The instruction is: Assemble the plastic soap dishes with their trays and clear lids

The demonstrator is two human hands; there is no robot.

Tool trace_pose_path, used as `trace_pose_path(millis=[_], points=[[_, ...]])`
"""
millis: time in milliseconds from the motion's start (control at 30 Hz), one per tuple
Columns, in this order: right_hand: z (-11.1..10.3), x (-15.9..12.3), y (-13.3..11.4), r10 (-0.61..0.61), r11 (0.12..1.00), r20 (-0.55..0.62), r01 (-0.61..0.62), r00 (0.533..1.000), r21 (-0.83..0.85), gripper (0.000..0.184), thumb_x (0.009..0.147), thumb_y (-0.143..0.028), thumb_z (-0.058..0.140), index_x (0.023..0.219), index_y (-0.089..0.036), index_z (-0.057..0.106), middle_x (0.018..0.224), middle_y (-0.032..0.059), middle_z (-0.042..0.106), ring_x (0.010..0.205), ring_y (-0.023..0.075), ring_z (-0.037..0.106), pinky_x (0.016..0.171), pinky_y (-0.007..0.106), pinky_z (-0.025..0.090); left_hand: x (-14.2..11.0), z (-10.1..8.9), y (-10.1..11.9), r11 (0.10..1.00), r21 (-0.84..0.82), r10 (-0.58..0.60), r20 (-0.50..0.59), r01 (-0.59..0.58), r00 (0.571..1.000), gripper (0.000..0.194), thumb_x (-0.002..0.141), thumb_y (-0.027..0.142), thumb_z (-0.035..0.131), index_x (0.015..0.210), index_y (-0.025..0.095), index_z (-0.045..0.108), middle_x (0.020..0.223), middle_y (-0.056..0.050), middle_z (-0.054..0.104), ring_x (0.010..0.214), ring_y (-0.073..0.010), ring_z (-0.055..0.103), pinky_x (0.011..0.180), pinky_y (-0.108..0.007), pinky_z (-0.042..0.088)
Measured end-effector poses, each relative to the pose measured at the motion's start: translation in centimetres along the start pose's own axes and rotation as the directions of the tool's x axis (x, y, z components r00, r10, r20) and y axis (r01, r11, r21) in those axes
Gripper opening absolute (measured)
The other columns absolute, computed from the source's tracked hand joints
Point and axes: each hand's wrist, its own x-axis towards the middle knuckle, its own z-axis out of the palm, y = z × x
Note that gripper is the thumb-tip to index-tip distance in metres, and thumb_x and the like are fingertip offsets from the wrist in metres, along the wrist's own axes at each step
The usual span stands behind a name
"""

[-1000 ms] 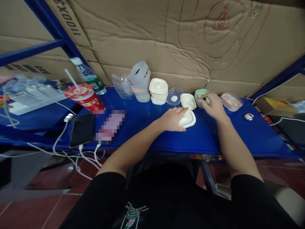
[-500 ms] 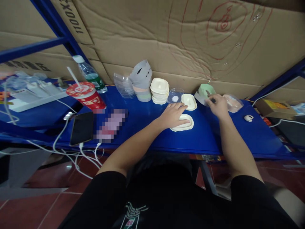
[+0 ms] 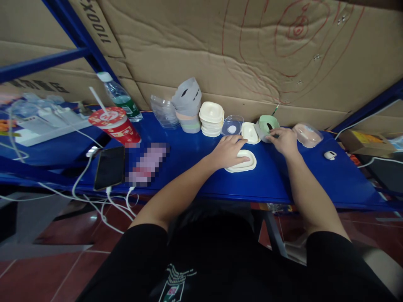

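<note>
My left hand [image 3: 229, 152] lies palm down with fingers stretched, partly over a cream shallow tray or lid [image 3: 242, 161] near the table's front. Just beyond its fingertips is a second cream tray [image 3: 251, 132]. My right hand [image 3: 284, 141] pinches the near right side of a pale green and grey paper sleeve [image 3: 263, 122], a band with a dark cut-out. The sleeve stands on the table beside the second tray. Behind my left hand is a clear plastic lid [image 3: 233, 122] with a white round spot. The right thumb and fingertips are partly hidden.
Stacked cream containers [image 3: 212, 119], grey sleeves [image 3: 187, 100] and clear lids [image 3: 163, 111] stand along the back. A pinkish clear-lidded pack [image 3: 307, 134] and white earbud case [image 3: 330, 155] lie right. A red cup [image 3: 116, 126], water bottle [image 3: 121, 98] and phone [image 3: 110, 167] with cables are left.
My right hand has moved slightly left, and the green sleeve has shifted left and stands more upright, closer to the second cream tray. My left hand stays in place.
</note>
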Motion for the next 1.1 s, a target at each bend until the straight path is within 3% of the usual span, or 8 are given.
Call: trace_pose_path(millis=[133, 300, 433, 500, 567, 733, 900, 1100], points=[[-0.6, 0.2, -0.5, 0.130, 0.973, -0.073, -0.113, 0.989, 0.200, 0.033, 0.088, -0.057, 0.076, 0.078, -0.025, 0.077, 0.102, 0.0100, 0.084, 0.102, 0.0326, 0.077, 0.099, 0.052, 0.057, 0.1, 0.2, -0.3, 1.000, 0.000, -0.015, -0.053, 0.015, 0.998, 0.076, 0.097, 0.061, 0.069, 0.155, 0.015, 0.055, 0.161, -0.021, 0.054, 0.147, -0.0395, 0.052, 0.123, -0.056, 0.039], [-2.1, -0.2, -3.5, 0.048, 0.882, -0.228, 0.066, 0.972, 0.466, 0.041, 0.084, -0.067, 0.078, 0.079, -0.027, 0.071, 0.104, 0.0088, 0.081, 0.104, 0.0311, 0.076, 0.094, 0.049, 0.059, 0.3, -0.2, -0.9, 0.999, 0.029, 0.019, -0.245, -0.012, 0.969, 0.087, 0.093, 0.064, 0.073, 0.162, 0.018, 0.048, 0.167, -0.023, 0.044, 0.154, -0.0409, 0.043, 0.125, -0.058, 0.036], [-2.3, -1.4, -6.9, 0.002, 0.600, 0.018, -0.015, 1.000, 0.800, 0.052, 0.083, -0.078, 0.076, 0.085, -0.028, 0.062, 0.077, 0.0004, 0.067, 0.071, 0.0196, 0.066, 0.067, 0.035, 0.056, -0.1, -1.7, -1.0, 0.987, 0.147, 0.105, -0.339, -0.058, 0.935, 0.097, 0.086, 0.073, 0.075, 0.166, 0.028, 0.042, 0.176, -0.017, 0.032, 0.163, -0.0476, 0.024, 0.130, -0.067, 0.020], [-2.0, -1.8, -8.2, -0.013, 0.478, 0.139, -0.116, 0.990, 0.870, 0.055, 0.081, -0.080, 0.075, 0.084, -0.028, 0.057, 0.072, -0.0020, 0.060, 0.065, 0.0177, 0.061, 0.063, 0.033, 0.054, -0.4, -2.5, -0.8, 0.982, 0.179, 0.121, -0.328, -0.064, 0.937, 0.098, 0.087, 0.070, 0.076, 0.168, 0.029, 0.039, 0.175, -0.015, 0.033, 0.161, -0.0481, 0.026, 0.129, -0.067, 0.019], [-1.7, -1.9, -8.9, 0.007, 0.447, 0.229, -0.208, 0.973, 0.870, 0.058, 0.081, -0.083, 0.073, 0.083, -0.028, 0.053, 0.073, -0.0016, 0.058, 0.066, 0.0186, 0.060, 0.062, 0.033, 0.053, -0.7, -3.0, -0.3, 0.983, 0.178, 0.101, -0.288, -0.050, 0.952, 0.098, 0.087, 0.064, 0.078, 0.168, 0.027, 0.038, 0.171, -0.017, 0.040, 0.155, -0.0469, 0.036, 0.127, -0.063, 0.023], [-2.1, -1.8, -8.8, 0.032, 0.663, 0.387, -0.309, 0.921, 0.682, 0.068, 0.079, -0.095, 0.061, 0.081, -0.027, 0.055, 0.067, 0.0010, 0.059, 0.064, 0.0206, 0.059, 0.060, 0.034, 0.049, -1.0, -3.0, 1.3, 0.986, 0.164, -0.012, -0.127, 0.033, 0.992, 0.103, 0.079, 0.062, 0.082, 0.162, 0.013, 0.046, 0.149, -0.023, 0.058, 0.132, -0.0448, 0.054, 0.115, -0.056, 0.035], [-2.7, -1.9, -8.2, -0.124, 0.886, 0.470, -0.115, 0.874, 0.448, 0.063, 0.086, -0.086, 0.063, 0.081, -0.023, 0.065, 0.066, 0.0016, 0.064, 0.063, 0.0179, 0.056, 0.059, 0.032, 0.040, -1.5, -2.0, 2.7, 0.980, 0.183, -0.080, -0.006, 0.079, 0.997, 0.101, 0.076, 0.073, 0.081, 0.151, 0.011, 0.057, 0.135, -0.023, 0.065, 0.121, -0.0430, 0.060, 0.107, -0.053, 0.041], [-1.0, -1.8, -7.3, -0.208, 0.963, 0.550, 0.069, 0.809, 0.262, 0.046, 0.098, -0.063, 0.058, 0.088, -0.020, 0.072, 0.075, 0.0056, 0.073, 0.068, 0.0199, 0.062, 0.065, 0.033, 0.040, -1.1, 0.1, 2.0, 0.980, 0.173, -0.130, 0.165, 0.101, 0.978, 0.105, 0.079, 0.084, 0.072, 0.150, 0.008, 0.058, 0.135, -0.026, 0.067, 0.121, -0.0441, 0.063, 0.098, -0.050, 0.050]])
